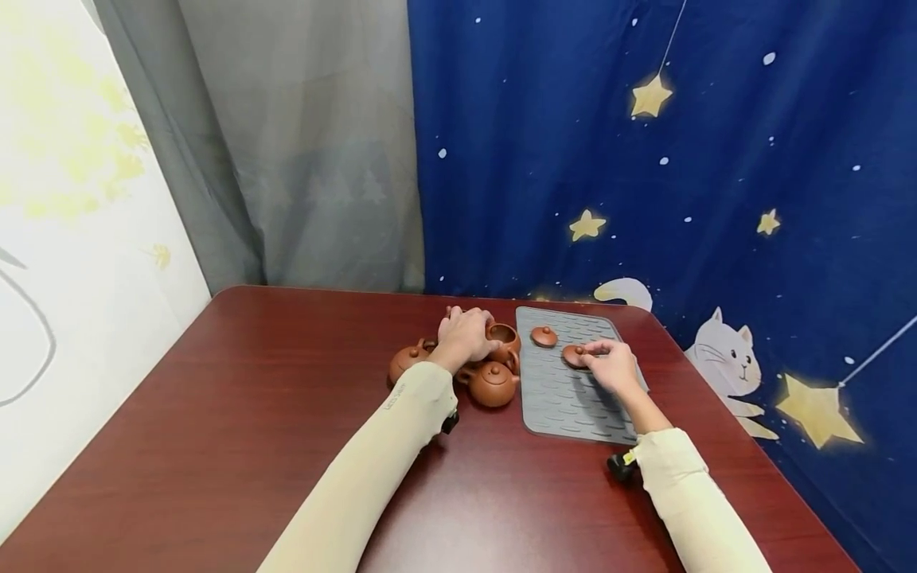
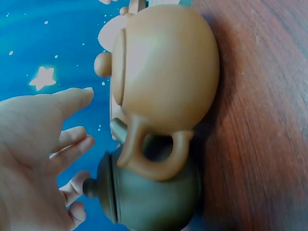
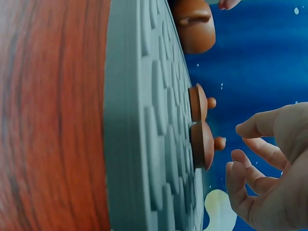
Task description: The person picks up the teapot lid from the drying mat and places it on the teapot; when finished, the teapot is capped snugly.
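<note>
Lids (image 1: pixel 544 340) on mat (image 1: pixel 562 418)
My left hand (image 1: pixel 466 333), fingers apart, is by teapots (image 1: pixel 493 388); my right hand (image 1: pixel 613 368) likewise, by one lid (image 1: pixel 571 357).

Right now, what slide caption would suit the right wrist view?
The right hand near two brown lids on a gray mat, a brown pot nearby.

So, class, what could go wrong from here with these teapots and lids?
The teapots crowd together around the left hand, so moving one might knock another. The two lids on the grey mat look alike, so they could get mixed up. The right hand is close to one lid and might nudge it.
</note>
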Tool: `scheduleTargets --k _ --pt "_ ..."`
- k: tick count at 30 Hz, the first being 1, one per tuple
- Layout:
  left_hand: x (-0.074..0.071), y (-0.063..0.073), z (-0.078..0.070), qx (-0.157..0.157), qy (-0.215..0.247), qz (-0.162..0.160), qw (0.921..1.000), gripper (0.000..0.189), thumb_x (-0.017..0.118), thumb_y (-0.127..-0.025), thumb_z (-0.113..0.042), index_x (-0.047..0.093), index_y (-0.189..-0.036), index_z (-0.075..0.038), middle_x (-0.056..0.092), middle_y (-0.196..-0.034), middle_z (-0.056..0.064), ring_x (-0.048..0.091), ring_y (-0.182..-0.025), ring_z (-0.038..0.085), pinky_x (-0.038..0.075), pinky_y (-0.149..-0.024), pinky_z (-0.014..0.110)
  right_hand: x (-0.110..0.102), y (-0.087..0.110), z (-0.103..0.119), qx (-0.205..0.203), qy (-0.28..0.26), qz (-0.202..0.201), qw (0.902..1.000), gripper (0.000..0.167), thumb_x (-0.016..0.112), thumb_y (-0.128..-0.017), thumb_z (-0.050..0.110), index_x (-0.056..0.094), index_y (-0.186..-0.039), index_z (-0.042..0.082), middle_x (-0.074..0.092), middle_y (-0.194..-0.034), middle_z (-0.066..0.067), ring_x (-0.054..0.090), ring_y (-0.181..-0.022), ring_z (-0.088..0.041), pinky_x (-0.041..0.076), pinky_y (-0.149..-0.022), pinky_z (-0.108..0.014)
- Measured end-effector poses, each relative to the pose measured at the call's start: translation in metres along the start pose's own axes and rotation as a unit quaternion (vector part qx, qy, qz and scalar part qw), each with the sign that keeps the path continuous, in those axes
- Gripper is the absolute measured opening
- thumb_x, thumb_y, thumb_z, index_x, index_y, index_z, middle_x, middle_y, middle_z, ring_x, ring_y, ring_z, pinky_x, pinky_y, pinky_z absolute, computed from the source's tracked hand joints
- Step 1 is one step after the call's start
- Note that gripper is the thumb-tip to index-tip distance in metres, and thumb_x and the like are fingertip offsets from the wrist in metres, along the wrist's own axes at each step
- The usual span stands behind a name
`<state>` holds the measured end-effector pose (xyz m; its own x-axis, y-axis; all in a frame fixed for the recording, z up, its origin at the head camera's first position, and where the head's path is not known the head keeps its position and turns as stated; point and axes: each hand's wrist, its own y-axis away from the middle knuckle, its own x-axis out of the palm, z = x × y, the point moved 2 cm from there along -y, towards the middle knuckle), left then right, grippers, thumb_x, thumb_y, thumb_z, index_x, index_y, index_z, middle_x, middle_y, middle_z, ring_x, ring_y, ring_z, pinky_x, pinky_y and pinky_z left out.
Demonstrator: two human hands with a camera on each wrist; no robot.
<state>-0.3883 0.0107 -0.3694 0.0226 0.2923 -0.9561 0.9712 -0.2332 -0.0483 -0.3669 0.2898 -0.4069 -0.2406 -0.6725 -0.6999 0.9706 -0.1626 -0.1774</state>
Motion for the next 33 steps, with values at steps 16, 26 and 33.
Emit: scheduleTargets --k 16,26,33 --pt "0.021 -0.015 0.002 -0.017 -0.02 0.025 0.9993 0.055 0.066 -0.091 -0.052 0.056 -0.139 -0.028 0.056 -0.138 -0.004 0.041 -0.127 0.029 0.031 -0.102 0.046 0.005 -0.006 -0.009 0.003 0.02 0.016 0.9997 0.024 0.069 -0.091 0.015 0.073 -0.11 0.001 0.067 -0.117 -0.02 0.059 -0.109 -0.036 0.048 -0.083 -0.046" --pt "0.028 -0.024 0.002 -0.041 -0.03 0.019 0.9986 0.056 0.067 -0.09 -0.053 0.056 -0.14 -0.031 0.059 -0.134 -0.004 0.046 -0.119 0.028 0.028 -0.095 0.048 0.009 -0.015 -0.012 -0.001 0.016 0.035 0.9992 0.024 0.071 -0.091 0.015 0.072 -0.111 0.0 0.068 -0.113 -0.02 0.06 -0.107 -0.035 0.049 -0.087 -0.047" --pt "0.026 -0.025 0.0 -0.054 -0.025 0.01 0.9982 0.048 0.07 -0.088 -0.052 0.063 -0.131 -0.03 0.064 -0.126 0.0 0.048 -0.115 0.028 0.029 -0.094 0.048 0.01 -0.021 -0.01 -0.003 0.005 0.03 0.9995 0.032 0.071 -0.089 0.011 0.068 -0.117 -0.004 0.069 -0.11 -0.022 0.063 -0.104 -0.035 0.051 -0.084 -0.045"
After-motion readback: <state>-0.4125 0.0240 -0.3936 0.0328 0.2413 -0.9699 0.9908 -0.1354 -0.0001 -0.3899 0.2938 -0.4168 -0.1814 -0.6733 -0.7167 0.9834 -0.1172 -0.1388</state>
